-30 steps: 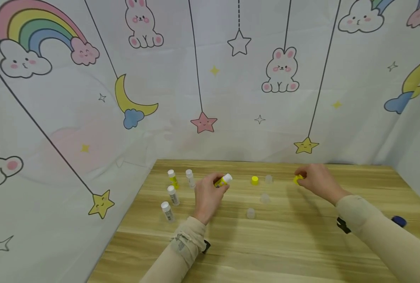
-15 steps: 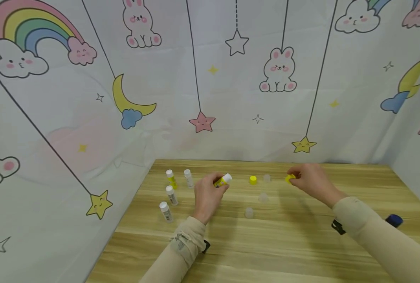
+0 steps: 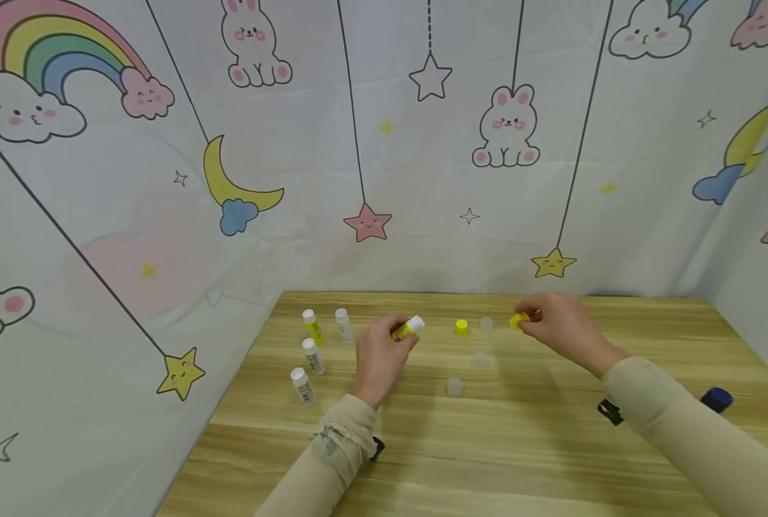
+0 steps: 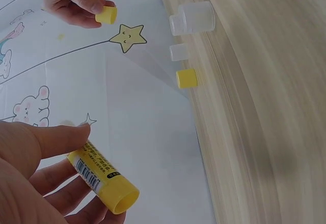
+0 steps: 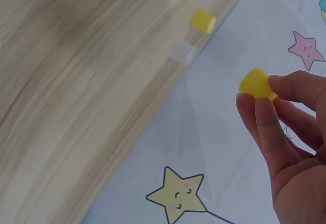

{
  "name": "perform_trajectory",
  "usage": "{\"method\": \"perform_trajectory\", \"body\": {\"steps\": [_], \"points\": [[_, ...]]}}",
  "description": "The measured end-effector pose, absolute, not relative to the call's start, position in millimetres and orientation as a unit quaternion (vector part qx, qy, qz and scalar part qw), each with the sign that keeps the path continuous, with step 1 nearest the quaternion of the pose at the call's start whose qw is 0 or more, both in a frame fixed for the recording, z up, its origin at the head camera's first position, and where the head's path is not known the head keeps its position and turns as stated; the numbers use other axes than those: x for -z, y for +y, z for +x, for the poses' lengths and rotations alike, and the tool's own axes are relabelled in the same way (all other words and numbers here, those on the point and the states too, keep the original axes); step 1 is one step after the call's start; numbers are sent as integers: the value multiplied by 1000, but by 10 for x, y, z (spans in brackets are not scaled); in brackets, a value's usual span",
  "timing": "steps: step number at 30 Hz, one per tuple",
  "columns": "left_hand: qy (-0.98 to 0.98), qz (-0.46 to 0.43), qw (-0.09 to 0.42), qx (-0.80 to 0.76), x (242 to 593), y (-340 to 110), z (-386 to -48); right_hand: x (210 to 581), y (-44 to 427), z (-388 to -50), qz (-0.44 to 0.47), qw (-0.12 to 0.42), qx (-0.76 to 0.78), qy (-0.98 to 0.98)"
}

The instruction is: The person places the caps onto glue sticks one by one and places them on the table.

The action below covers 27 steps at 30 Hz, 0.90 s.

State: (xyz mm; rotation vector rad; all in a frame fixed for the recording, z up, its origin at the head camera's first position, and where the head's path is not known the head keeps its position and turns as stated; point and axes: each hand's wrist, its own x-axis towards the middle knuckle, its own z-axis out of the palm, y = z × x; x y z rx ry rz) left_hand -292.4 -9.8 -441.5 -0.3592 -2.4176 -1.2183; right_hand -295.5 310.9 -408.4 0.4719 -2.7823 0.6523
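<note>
Left hand (image 3: 381, 359): grip closed in a pinch on yellow tube (image 3: 402, 332), held above tabletop (image 3: 526, 452). Long axis slants, white end (image 3: 417, 323) up and rightward, hollow yellow end (image 4: 120, 192) facing away from right hand. Farther right, well apart from tube: yellow cap (image 3: 519, 321), pinched in grip of right hand (image 3: 567, 330). Versus a second ago: cap nearer tube, left hand about the same.

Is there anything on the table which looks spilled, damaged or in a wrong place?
I see no spill or damage. Only the dark blue object stands out: it sits beside the right sleeve, apart from the loose caps and standing tubes.
</note>
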Motion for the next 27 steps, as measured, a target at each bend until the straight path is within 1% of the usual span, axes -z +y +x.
{"method": "perform_trajectory", "body": {"steps": [19, 27], "points": [[-871, -141, 204, 425, 4391, -74, -2900, 4016, 2922, -2909, 180, 142, -262, -938], [-872, -142, 206, 420, 4379, -65, -2891, 3971, 2854, -2875, 176, 138, -280, -934]]}}
